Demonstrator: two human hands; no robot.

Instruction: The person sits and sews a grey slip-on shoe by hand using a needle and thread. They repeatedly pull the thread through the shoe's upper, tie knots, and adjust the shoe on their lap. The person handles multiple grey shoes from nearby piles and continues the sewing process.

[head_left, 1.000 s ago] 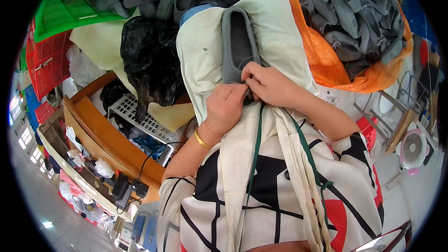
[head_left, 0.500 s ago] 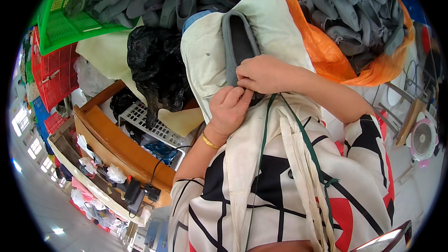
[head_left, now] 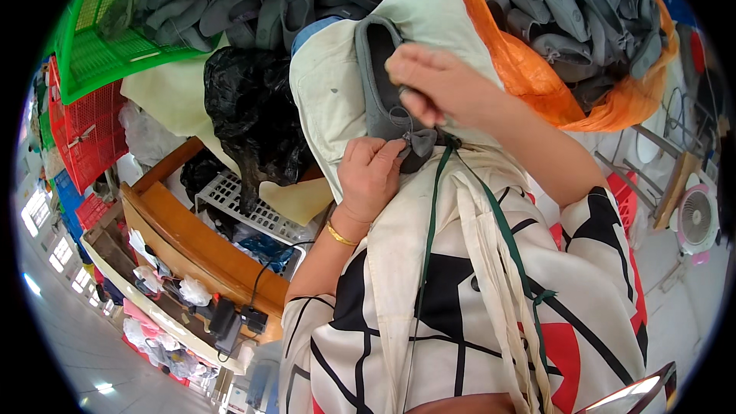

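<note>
A grey slip-on shoe (head_left: 374,69) lies on a pale cloth-covered pad (head_left: 326,92) over my lap, its toe toward me. A small grey bow (head_left: 420,141) sits on the toe. My left hand (head_left: 369,172) is closed, pinching the bow's left side against the shoe. Above the shoe's right edge, my right hand (head_left: 445,88) is raised with its fingers curled together, partly smeared by motion. A thin loop of thread (head_left: 399,116) shows between the right hand and the bow. What the right fingers grip is too small to make out.
Many grey shoes fill a green crate (head_left: 115,69) at the far left and an orange sack (head_left: 529,69) at the far right. A black plastic bag (head_left: 249,100), a white plastic basket (head_left: 238,198) and a wooden bench (head_left: 199,234) are on my left. A fan (head_left: 696,215) stands right.
My right hand has lifted off the toe, up and to the right, with its fingers curled. The bow and a thread loop now show. My left hand stays at the toe.
</note>
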